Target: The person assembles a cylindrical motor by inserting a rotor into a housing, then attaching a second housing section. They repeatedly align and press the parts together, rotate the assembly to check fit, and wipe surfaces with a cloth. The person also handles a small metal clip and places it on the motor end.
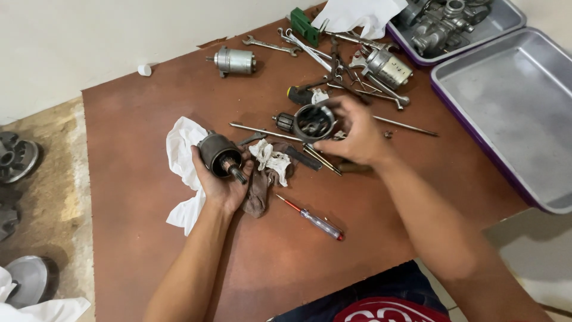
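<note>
My left hand [219,182] holds a dark cylindrical motor housing [218,153] with a short shaft sticking out toward me. It rests over a white cloth [180,149] on the brown board [131,179]. My right hand [356,134] grips a round metal end cap [314,122] by its rim, its open side facing me. The two parts are apart, about a hand's width between them. A dirty rag [268,170] lies between my hands.
A red-tipped tester screwdriver [313,219] lies near my left wrist. Wrenches, long bolts and pliers [333,65] are scattered behind. A second small motor [234,61] sits at the back. Two grey trays [512,101] stand right, one holding a carburettor [438,24].
</note>
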